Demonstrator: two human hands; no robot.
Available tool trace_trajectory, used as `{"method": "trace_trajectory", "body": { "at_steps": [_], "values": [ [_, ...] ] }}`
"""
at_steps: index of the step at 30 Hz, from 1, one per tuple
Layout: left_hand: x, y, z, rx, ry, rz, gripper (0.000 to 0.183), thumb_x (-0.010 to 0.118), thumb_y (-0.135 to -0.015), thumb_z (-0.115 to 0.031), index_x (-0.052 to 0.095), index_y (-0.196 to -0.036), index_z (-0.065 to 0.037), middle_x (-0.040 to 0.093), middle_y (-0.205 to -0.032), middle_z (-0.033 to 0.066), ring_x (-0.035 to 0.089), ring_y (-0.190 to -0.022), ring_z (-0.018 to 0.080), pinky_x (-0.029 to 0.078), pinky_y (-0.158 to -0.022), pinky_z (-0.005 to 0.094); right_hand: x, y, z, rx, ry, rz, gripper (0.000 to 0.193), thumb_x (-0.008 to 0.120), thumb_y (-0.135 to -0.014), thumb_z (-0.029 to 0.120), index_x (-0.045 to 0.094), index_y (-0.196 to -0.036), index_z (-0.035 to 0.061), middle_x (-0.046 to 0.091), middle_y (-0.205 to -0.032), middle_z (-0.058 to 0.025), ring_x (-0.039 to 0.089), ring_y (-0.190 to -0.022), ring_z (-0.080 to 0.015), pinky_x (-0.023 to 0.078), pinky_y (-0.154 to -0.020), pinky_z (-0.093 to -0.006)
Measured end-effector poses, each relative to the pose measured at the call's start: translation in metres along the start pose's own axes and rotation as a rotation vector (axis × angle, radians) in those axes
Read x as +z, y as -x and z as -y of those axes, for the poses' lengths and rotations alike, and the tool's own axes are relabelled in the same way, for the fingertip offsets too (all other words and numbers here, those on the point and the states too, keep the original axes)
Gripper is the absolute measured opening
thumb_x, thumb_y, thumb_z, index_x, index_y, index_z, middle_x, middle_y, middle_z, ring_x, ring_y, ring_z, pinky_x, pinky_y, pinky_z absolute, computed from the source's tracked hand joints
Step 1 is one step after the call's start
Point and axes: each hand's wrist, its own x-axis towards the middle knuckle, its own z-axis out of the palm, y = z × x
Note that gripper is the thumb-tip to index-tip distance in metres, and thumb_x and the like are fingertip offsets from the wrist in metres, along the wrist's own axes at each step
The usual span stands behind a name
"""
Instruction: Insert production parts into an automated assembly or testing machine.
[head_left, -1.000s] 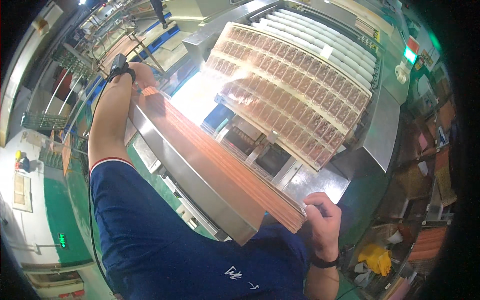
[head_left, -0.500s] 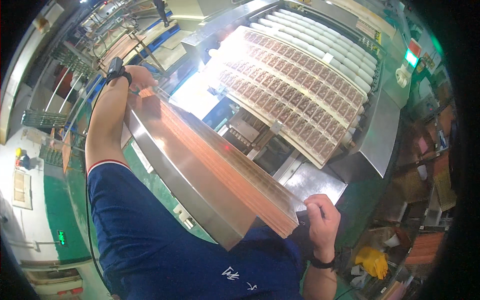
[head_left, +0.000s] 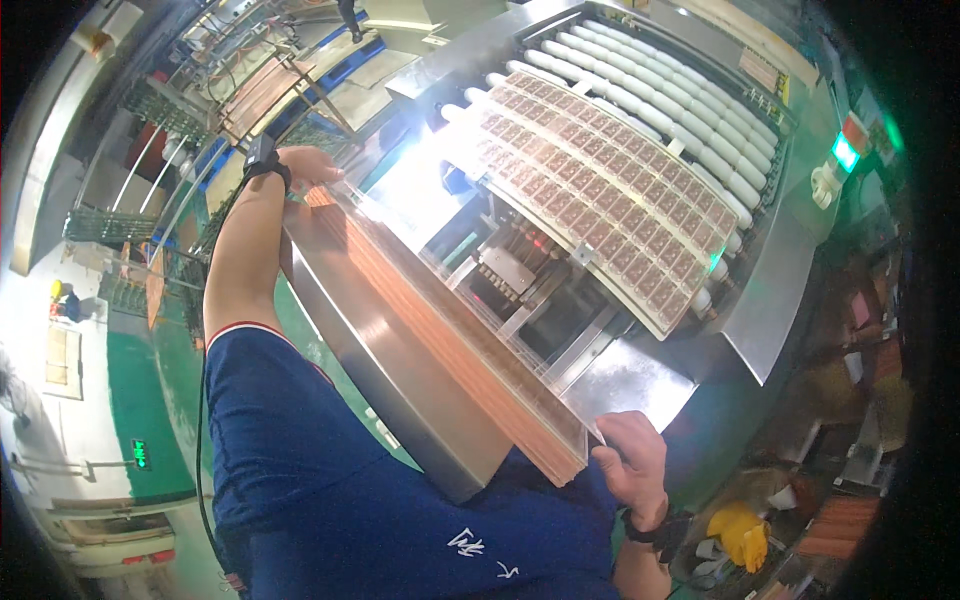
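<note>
A stack of thin copper-coloured panels [head_left: 440,355] lies slantwise in front of me on a metal support [head_left: 385,365]. At its far left end, my left hand [head_left: 312,166] is closed at the edge of the top sheet. My right hand [head_left: 633,458] pinches the near right corner of a thin sheet on top of the stack, thumb against fingers. Beyond the stack, a wide panel printed with rows of small rectangles [head_left: 600,195] rests on white rollers [head_left: 660,105]. The fingertips of my left hand are partly hidden behind the sheet's edge.
The roller machine has a metal side guard [head_left: 775,300] and a bright metal plate [head_left: 635,385] near my right hand. A green-lit signal lamp [head_left: 846,152] stands at the right. Yellow gloves [head_left: 738,535] lie lower right among shelves. Racks [head_left: 105,225] stand at the left.
The whole view has shifted slightly. My right hand has come nearer my body, still pinching the sheet's corner. More white rollers show beyond the far edge of the printed panel.
</note>
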Motion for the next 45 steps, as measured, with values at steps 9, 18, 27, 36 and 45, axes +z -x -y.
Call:
{"method": "trace_trajectory", "body": {
  "at_steps": [9,18,27,36,45],
  "values": [
    [0.025,0.031,0.05,0.048,-0.145,0.0,0.06,0.058,-0.092,-0.063,0.068,-0.111,-0.007,0.068,-0.099,0.0056,0.066,-0.087,0.0172,0.058,-0.07,0.0325,0.071,0.044,0.047,0.052,0.161,-0.186,0.016,0.074,-0.085,0.013,0.07,-0.094,0.0002,0.069,-0.084,-0.0154,0.066,-0.075,-0.0328,0.052,-0.068,-0.0394],
    [0.058,0.048,0.153,0.077,-0.198,0.042,0.064,0.061,-0.089,-0.067,0.066,-0.113,-0.007,0.068,-0.099,0.0058,0.064,-0.084,0.0169,0.058,-0.068,0.033,0.145,0.087,0.121,0.054,0.107,-0.297,0.01,0.074,-0.088,0.013,0.071,-0.085,0.0034,0.069,-0.077,-0.0104,0.064,-0.069,-0.0275,0.051,-0.064,-0.036],
    [0.094,0.084,0.187,0.22,-0.153,0.033,0.055,0.06,-0.095,-0.057,0.069,-0.087,-0.004,0.066,-0.079,0.0015,0.062,-0.072,0.0145,0.053,-0.062,0.0303,0.201,0.129,0.149,0.067,0.086,-0.277,0.013,0.075,-0.088,0.015,0.071,-0.092,0.0033,0.071,-0.084,-0.0111,0.066,-0.074,-0.0287,0.051,-0.069,-0.0371],
    [0.135,0.066,0.205,0.151,0.153,-0.009,0.043,0.064,-0.097,-0.044,0.072,-0.093,-0.002,0.07,-0.094,0.0077,0.063,-0.072,0.0175,0.053,-0.06,0.0306,0.236,0.136,0.138,0.132,0.119,-0.207,0.011,0.071,-0.086,0.005,0.072,-0.097,0.0018,0.071,-0.09,-0.0122,0.065,-0.082,-0.0304,0.051,-0.075,-0.0382],
    [0.142,0.036,0.2,0.212,-0.013,-0.056,0.043,0.061,-0.098,-0.041,0.075,-0.092,-0.001,0.067,-0.077,0.008,0.062,-0.064,0.018,0.055,-0.057,0.0345,0.242,0.141,0.13,0.123,0.174,-0.241,0.014,0.071,-0.088,0.012,0.07,-0.099,0.0029,0.07,-0.092,-0.0115,0.064,-0.086,-0.0311,0.051,-0.078,-0.0399]
  ]
}}
